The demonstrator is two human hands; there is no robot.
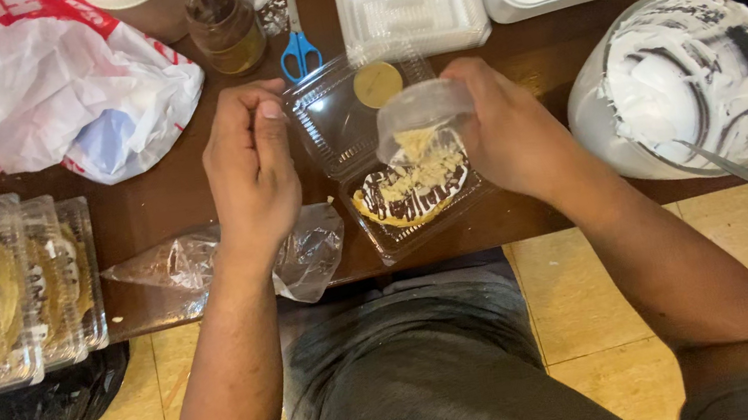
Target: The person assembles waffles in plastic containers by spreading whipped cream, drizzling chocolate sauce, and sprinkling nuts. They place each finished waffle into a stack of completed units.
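My right hand holds a small clear plastic cup tipped over a round pastry striped with chocolate. Pale crumbs lie on the pastry beneath the cup's mouth. The pastry sits in an open clear clamshell box at the table's near edge; a round tan sticker shows on its lid. My left hand hovers beside the box's left side, fingers curled, thumb against fingertips, nothing visible in it.
A large tub of white cream with a spoon stands right. Stacked filled clamshells sit left, a piping bag lies near the edge. Blue scissors, a brown jar, empty clamshells, a white lid and plastic bags lie behind.
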